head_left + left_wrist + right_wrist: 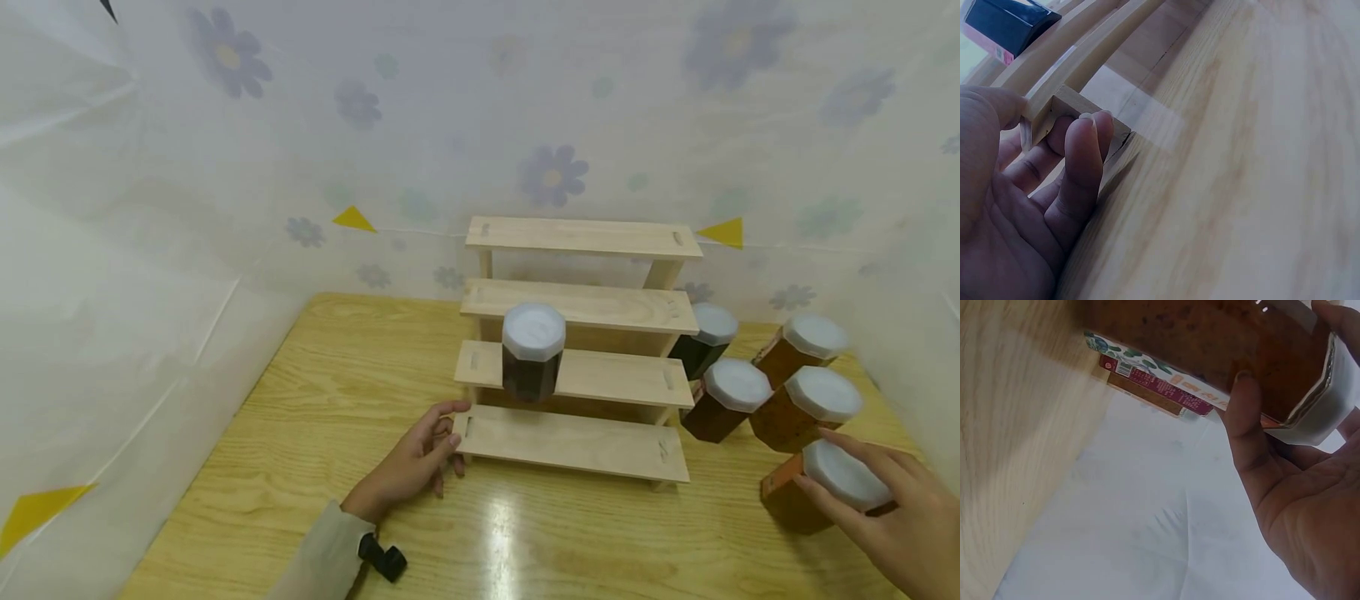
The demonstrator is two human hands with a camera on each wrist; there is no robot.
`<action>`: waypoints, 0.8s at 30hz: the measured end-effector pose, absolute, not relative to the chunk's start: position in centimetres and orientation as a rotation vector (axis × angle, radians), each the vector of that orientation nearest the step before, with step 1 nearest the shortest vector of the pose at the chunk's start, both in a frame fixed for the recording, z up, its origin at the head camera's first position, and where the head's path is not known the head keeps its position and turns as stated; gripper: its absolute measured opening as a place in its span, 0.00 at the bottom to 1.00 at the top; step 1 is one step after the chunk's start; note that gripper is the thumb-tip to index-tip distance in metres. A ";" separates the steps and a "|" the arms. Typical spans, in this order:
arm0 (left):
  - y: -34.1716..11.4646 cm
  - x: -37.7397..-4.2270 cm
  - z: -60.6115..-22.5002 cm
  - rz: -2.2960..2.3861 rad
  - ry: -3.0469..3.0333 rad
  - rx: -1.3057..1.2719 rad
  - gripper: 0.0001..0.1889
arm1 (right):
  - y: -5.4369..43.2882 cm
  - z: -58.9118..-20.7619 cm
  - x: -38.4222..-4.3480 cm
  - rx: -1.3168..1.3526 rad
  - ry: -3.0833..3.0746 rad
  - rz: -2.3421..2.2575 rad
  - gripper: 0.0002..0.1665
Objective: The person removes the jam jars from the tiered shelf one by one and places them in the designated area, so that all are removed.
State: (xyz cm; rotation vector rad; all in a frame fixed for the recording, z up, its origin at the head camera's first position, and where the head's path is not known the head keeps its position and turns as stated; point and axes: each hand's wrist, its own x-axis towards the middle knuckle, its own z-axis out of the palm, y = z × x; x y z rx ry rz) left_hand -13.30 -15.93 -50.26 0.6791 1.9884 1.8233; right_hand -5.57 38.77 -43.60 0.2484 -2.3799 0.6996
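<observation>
A four-tier wooden stepped rack (570, 440) stands on the table. My left hand (411, 460) grips the left end of its lowest tier, thumb on top and fingers curled about the edge, as the left wrist view (1022, 219) also shows. One dark jar with a white lid (532, 360) stands upright on the second tier from the bottom. At the far right, my right hand (907, 504) holds an orange-brown jar (793, 498) around its white lid. In the right wrist view, thumb and fingers span this jar (1191, 344), whose side bears a printed label.
Several more white-lidded jars stand right of the rack: a dark one (697, 354), a reddish-brown one (712, 415) and orange-brown ones (783, 421). White flowered sheeting (420, 150) with yellow triangles (355, 219) closes off the back and sides of the wood-grain table (315, 400).
</observation>
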 end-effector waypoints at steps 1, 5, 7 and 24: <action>-15.9 -13.3 -50.2 1.824 1.989 0.682 0.24 | 38.8 -43.7 -5.6 0.245 -2.377 0.701 0.37; -15.9 -13.3 -50.2 1.827 1.988 0.695 0.24 | 39.2 -44.1 -5.6 0.255 -2.354 0.706 0.37; -15.9 -13.3 -50.2 1.829 1.987 0.700 0.24 | 39.4 -44.3 -5.7 0.260 -2.338 0.707 0.37; -15.9 -13.3 -50.3 1.837 1.985 0.691 0.24 | 40.0 -45.0 -5.4 0.180 -2.302 0.728 0.36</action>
